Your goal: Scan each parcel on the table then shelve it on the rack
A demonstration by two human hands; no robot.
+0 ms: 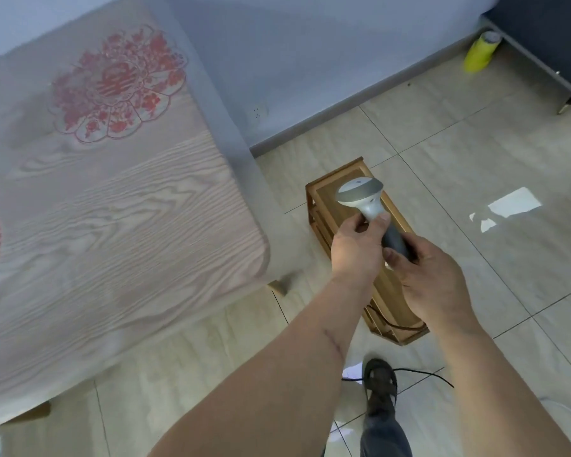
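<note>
A grey and white handheld scanner (365,196) is held over the low wooden rack (327,189) on the floor. My left hand (356,249) pinches the scanner's pale neck just below its head. My right hand (432,278) grips the dark handle lower down. The scanner's black cable (422,374) trails across the floor by my foot. The table (112,225), under a wood-grain cloth with red flower prints, lies to the left. No parcel shows on the part of the table in view.
A yellow roll (480,52) stands by the wall at the top right, beside a dark cabinet (541,34). My shoe (379,384) rests on the beige tiled floor below the rack. A wall socket (257,112) sits low on the blue wall.
</note>
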